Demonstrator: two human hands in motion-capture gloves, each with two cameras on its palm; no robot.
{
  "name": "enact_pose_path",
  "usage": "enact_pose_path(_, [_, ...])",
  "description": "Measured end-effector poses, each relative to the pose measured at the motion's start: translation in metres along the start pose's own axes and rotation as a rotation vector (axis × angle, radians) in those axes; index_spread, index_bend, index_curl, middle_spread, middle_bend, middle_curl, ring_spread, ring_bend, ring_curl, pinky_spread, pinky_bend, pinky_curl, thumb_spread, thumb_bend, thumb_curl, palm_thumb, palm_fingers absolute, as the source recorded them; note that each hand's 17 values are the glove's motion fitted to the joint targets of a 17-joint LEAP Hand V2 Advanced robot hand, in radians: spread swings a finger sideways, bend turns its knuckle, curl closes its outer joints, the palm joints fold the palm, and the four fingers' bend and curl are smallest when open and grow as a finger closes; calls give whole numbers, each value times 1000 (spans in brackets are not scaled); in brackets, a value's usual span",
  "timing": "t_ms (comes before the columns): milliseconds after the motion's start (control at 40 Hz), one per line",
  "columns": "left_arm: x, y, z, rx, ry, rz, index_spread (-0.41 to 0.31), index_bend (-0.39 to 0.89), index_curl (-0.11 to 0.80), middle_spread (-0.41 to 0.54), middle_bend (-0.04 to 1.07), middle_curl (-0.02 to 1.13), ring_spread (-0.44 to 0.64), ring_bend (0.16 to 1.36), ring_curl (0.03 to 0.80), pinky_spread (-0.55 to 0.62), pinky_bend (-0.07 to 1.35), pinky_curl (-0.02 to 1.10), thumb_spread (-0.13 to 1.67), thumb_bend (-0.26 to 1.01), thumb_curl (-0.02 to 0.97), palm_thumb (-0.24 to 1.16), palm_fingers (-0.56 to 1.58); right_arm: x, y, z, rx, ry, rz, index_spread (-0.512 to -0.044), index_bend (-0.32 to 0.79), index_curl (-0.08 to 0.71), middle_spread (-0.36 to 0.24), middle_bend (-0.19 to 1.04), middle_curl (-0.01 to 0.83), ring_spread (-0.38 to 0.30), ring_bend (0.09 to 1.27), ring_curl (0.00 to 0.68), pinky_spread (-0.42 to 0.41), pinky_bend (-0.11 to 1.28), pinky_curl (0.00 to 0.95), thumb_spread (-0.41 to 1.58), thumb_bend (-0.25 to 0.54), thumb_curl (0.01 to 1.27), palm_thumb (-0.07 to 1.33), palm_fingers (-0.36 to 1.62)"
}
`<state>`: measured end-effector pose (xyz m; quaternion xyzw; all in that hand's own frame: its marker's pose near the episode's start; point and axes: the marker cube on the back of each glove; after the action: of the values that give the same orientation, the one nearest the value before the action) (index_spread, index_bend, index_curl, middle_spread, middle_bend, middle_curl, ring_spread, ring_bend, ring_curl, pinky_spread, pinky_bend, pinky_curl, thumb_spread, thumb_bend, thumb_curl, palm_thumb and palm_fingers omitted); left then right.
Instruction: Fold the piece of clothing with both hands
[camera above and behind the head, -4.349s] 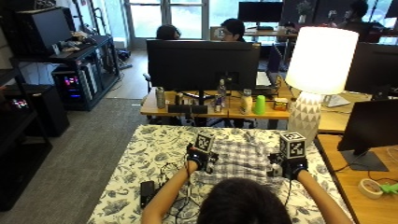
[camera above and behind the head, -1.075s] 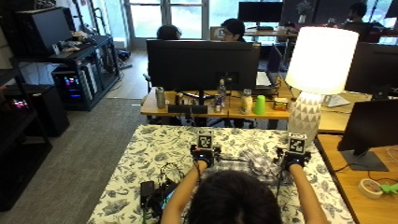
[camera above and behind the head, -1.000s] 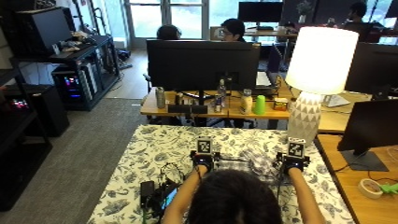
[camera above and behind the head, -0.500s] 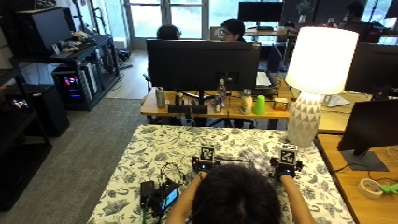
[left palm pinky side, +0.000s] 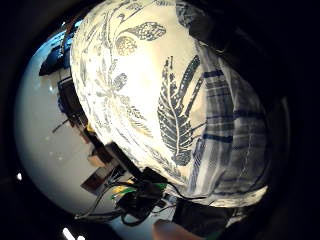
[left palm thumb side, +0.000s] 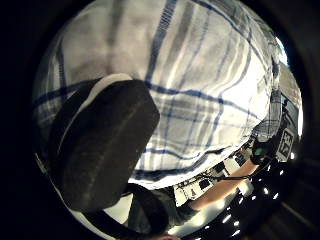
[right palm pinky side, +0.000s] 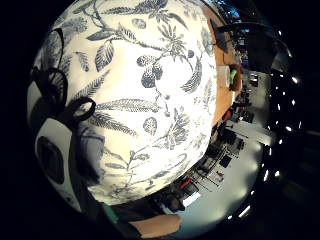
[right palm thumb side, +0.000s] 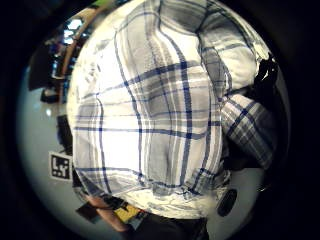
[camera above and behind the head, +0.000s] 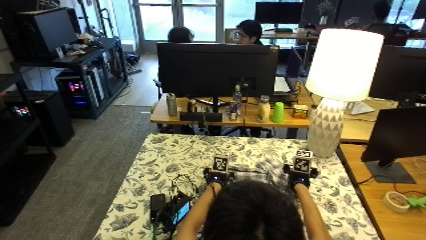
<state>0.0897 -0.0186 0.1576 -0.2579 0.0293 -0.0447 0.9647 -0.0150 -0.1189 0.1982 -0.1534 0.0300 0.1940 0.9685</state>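
Observation:
A blue and white plaid shirt (camera above and behind the head: 258, 167) lies on the floral tablecloth (camera above and behind the head: 180, 150), partly hidden by the person's head. My left hand (camera above and behind the head: 216, 176) is at its left edge and my right hand (camera above and behind the head: 299, 177) at its right edge. In the left thumb side view a gloved thumb (left palm thumb side: 100, 145) lies over the plaid cloth (left palm thumb side: 200, 75), pinching it. The right thumb side view is filled with plaid cloth (right palm thumb side: 150, 110), a fold of it bunched against the glove (right palm thumb side: 260, 80). The left little finger side view shows the shirt's edge (left palm pinky side: 235, 125) on the tablecloth (left palm pinky side: 125, 90).
A black device with tangled cables (camera above and behind the head: 170, 207) lies on the table left of my left arm. A tall white lamp (camera above and behind the head: 339, 95) stands at the far right corner. To the right is a wooden desk with a monitor (camera above and behind the head: 399, 145).
Both hands have drawn back toward the person along the table, bringing the shirt's edge with them. The head now hides more of the cloth.

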Motion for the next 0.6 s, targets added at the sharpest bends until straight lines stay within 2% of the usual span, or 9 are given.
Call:
enact_pose_path(75, [-6,7,-3,-59,4,-6,-59,124,250,206,172,254,333,680,339,369,797,391,1167,-17,192,27,0,-1,5,-7,-69,31,58,-205,202,228,-138,411,508,-214,742,463,-333,585,371,992,221,345,968,1338])
enact_pose_path(125, [-12,8,-8,-59,25,-14,-59,126,249,206,172,256,332,678,336,369,800,388,1172,-13,195,32,-1,-2,14,-16,-155,43,126,-206,208,250,-145,422,511,-219,737,460,-338,564,364,974,220,352,996,1351])
enact_pose_path(175, [-17,9,-16,-39,53,-15,-56,131,250,207,168,256,326,682,335,368,798,385,1175,-13,195,33,4,-3,21,-28,-187,42,152,-209,205,267,-149,425,512,-221,738,460,-342,554,360,963,215,356,1019,1357])
enact_pose_path(250, [-25,12,-28,-4,83,-8,-52,123,247,210,164,254,319,697,334,359,808,382,1183,-13,196,36,22,-4,26,-51,-135,33,168,-211,196,291,-152,432,514,-228,740,458,-347,546,358,947,202,360,1039,1361])
enact_pose_path(350, [-36,17,-45,74,95,-19,-45,118,242,222,167,255,313,711,335,348,817,381,1197,-12,196,40,31,-13,30,-89,37,10,133,-213,184,315,-155,434,514,-231,747,458,-349,540,359,932,181,364,1058,1362])
enact_pose_path(475, [-58,37,-66,140,25,-74,-42,118,239,235,172,260,309,712,334,342,833,380,1217,-10,195,45,40,-47,44,-119,-5,-26,9,-215,179,340,-158,441,515,-236,749,456,-349,532,362,916,155,369,1078,1354])
enact_pose_path(500, [-62,42,-69,147,5,-80,-40,118,238,236,172,260,308,713,333,341,834,379,1219,-11,194,45,40,-55,47,-126,6,-29,-4,-215,177,344,-158,442,515,-237,750,456,-351,532,363,915,153,373,1084,1354])
enact_pose_path(600, [-79,62,-84,160,-15,-71,-33,116,235,243,171,261,309,715,329,339,846,379,1235,-10,193,48,44,-99,55,-150,113,-35,-65,-216,154,350,-164,429,511,-239,738,453,-348,546,368,810,57,400,1004,1305])
